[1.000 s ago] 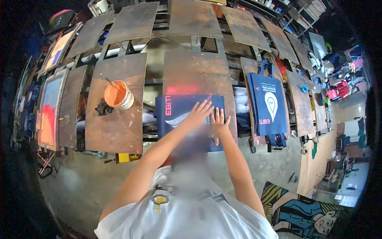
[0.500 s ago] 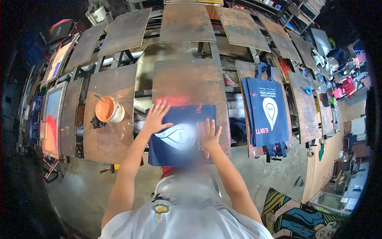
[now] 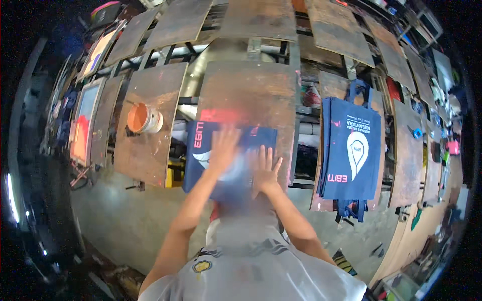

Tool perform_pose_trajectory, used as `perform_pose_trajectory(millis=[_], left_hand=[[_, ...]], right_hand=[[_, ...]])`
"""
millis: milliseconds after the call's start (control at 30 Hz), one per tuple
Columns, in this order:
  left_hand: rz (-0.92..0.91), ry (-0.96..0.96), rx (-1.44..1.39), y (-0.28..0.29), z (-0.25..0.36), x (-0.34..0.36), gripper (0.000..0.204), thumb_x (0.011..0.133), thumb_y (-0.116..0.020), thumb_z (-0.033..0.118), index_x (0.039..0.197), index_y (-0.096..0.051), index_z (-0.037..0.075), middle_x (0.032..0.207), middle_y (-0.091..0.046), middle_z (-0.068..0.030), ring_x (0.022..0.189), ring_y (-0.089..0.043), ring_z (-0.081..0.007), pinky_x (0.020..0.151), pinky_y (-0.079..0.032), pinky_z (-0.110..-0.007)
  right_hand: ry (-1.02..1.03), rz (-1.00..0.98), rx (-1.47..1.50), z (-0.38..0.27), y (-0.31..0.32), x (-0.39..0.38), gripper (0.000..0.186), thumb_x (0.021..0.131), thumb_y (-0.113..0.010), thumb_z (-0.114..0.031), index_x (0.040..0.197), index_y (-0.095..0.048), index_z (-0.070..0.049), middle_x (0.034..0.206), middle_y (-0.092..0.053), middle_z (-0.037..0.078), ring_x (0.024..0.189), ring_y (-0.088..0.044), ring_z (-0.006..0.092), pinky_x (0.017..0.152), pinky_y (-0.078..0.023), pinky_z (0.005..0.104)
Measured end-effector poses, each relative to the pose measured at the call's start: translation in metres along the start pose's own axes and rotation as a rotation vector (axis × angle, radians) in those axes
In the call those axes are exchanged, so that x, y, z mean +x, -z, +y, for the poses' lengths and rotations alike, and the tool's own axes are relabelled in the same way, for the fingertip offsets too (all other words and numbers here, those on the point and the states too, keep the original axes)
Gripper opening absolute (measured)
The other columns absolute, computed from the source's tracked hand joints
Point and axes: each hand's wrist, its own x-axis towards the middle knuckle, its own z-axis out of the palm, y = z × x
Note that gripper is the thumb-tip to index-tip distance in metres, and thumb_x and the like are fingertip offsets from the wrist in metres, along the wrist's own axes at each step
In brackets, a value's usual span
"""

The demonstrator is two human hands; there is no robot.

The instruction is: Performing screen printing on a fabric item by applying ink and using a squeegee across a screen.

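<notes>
A navy bag [image 3: 198,158] with a white teardrop print and pink lettering lies crosswise on the central wooden board [image 3: 246,80]; part of it is blurred. My left hand [image 3: 221,150] is over the bag's upper middle, smeared by motion, so its finger shape is unclear. Beside it, my right hand [image 3: 266,168] rests on the bag's right part, fingers spread and holding nothing.
A stack of navy printed bags [image 3: 351,150] lies on the right board, handles hanging. An orange paint bucket [image 3: 144,118] stands on the left board. Farther left is a screen frame [image 3: 86,123] with red ink. More boards [image 3: 256,15] line the far side.
Over the last half second my left hand has swept rightward from the bag's left edge toward its middle. My right hand remains on the right part. The camera's view has shifted.
</notes>
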Motion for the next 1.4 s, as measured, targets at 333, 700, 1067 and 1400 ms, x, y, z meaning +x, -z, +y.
perform_pose_trajectory(millis=[333,700,1067,1400], left_hand=[[-0.085,0.224,0.018,-0.010,0.034,-0.101,0.066,0.094,-0.055,0.037,0.151,-0.036,0.008,0.157,-0.032,-0.0155,0.148,-0.024,-0.0346,0.118,-0.017,-0.057],[0.121,0.603,-0.146,0.009,-0.050,-0.146,0.074,0.094,-0.057,0.048,0.155,-0.027,0.018,0.158,-0.031,-0.0129,0.120,-0.054,-0.0432,0.091,-0.049,-0.048],[0.195,0.883,-0.781,-0.054,-0.113,-0.196,0.071,0.095,-0.046,0.064,0.115,-0.067,-0.002,0.110,-0.067,-0.0287,0.109,-0.063,-0.0411,0.094,-0.047,-0.042],[0.272,0.941,-0.682,-0.031,-0.092,-0.184,0.071,0.093,-0.050,0.064,0.106,-0.068,-0.003,0.102,-0.069,-0.0268,0.100,-0.065,-0.0405,0.088,-0.049,-0.044]], right_hand=[[0.098,0.045,-0.084,0.020,-0.004,-0.006,0.162,0.030,-0.086,-0.070,0.159,-0.007,-0.010,0.164,0.005,0.020,0.151,0.007,0.0425,0.109,0.000,0.0754],[0.087,-0.005,-0.106,0.016,-0.008,-0.005,0.167,0.031,-0.086,-0.071,0.158,0.002,-0.010,0.164,0.012,0.021,0.150,0.012,0.0432,0.110,0.000,0.0741],[0.269,0.260,-0.246,-0.011,-0.012,-0.050,0.144,0.044,-0.087,-0.062,0.157,-0.012,-0.012,0.162,-0.010,0.022,0.150,-0.006,0.0413,0.114,-0.011,0.0691],[0.680,0.316,-0.197,0.006,-0.065,-0.060,0.076,0.089,-0.055,-0.058,0.151,-0.037,-0.019,0.160,-0.025,0.015,0.148,-0.020,0.0386,0.117,-0.017,0.0607]])
